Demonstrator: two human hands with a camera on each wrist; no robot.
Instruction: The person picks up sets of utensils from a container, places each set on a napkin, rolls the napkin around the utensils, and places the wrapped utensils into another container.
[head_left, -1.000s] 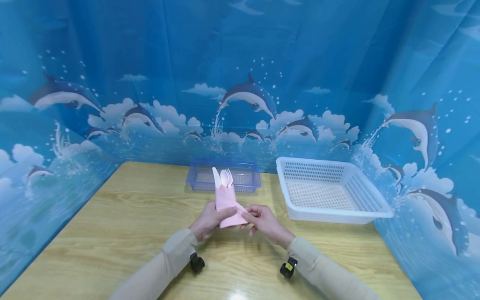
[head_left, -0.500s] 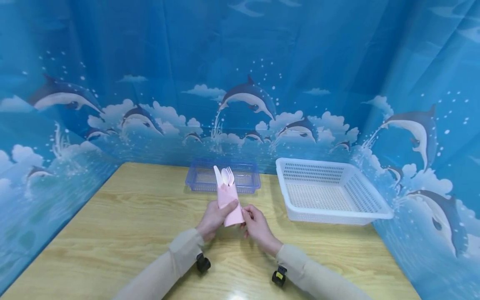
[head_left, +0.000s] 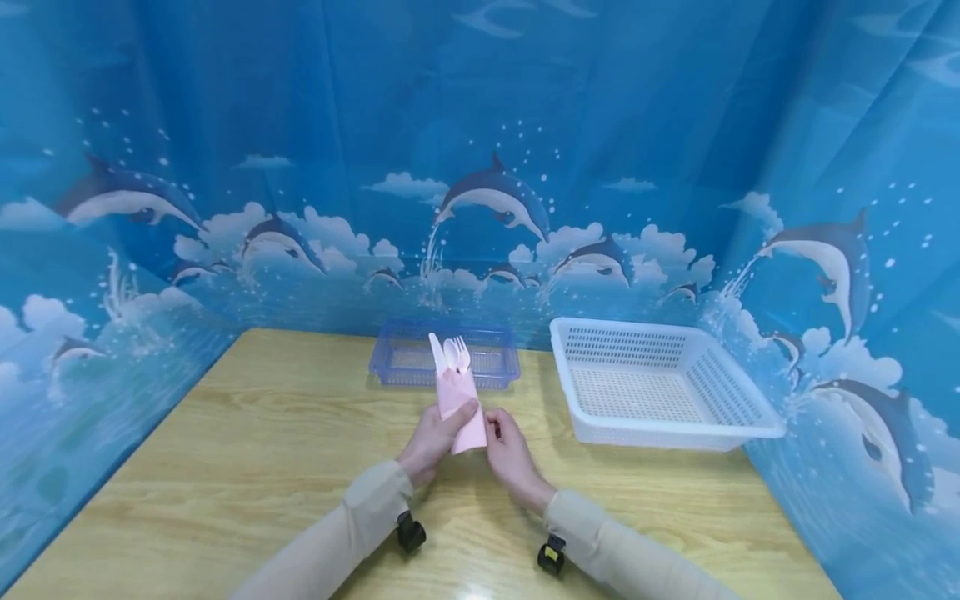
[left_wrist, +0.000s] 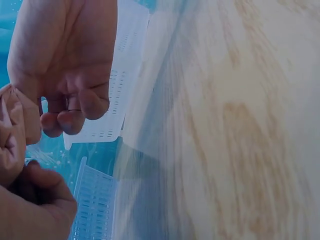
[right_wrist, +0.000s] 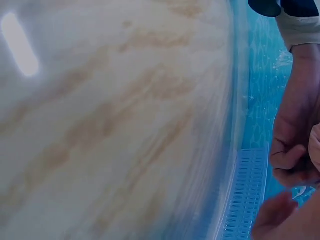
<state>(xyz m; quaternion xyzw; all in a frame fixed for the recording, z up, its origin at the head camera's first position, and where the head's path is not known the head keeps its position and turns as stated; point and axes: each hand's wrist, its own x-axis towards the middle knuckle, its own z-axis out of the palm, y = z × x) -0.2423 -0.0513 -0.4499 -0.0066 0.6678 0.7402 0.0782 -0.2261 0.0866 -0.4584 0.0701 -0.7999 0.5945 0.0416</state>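
In the head view my left hand (head_left: pixel 437 433) grips a folded pink napkin (head_left: pixel 459 397), its thumb lying across the front. Out of the napkin's top stick a light pink knife (head_left: pixel 437 353), spoon (head_left: pixel 451 353) and fork (head_left: pixel 462 356). My right hand (head_left: pixel 513 454) is at the napkin's lower right edge and pinches it there, fingers curled. Bunched napkin folds (left_wrist: pixel 12 125) show between both hands in the left wrist view. In the right wrist view the left hand's curled fingers (right_wrist: pixel 287 157) face me, and the napkin is mostly cut off.
Behind the hands, a blue-purple plastic basket (head_left: pixel 382 375) stands at the table's back edge. A larger white perforated basket (head_left: pixel 675 433) stands to the right. The wooden table (head_left: pixel 247 467) meets a blue dolphin-print curtain (head_left: pixel 337 183) at the back and sides.
The napkin flap that stuck out to the right is now folded around behind, leaving a narrow packet. My right hand has moved left, close against the packet; the left hand shifted slightly right.
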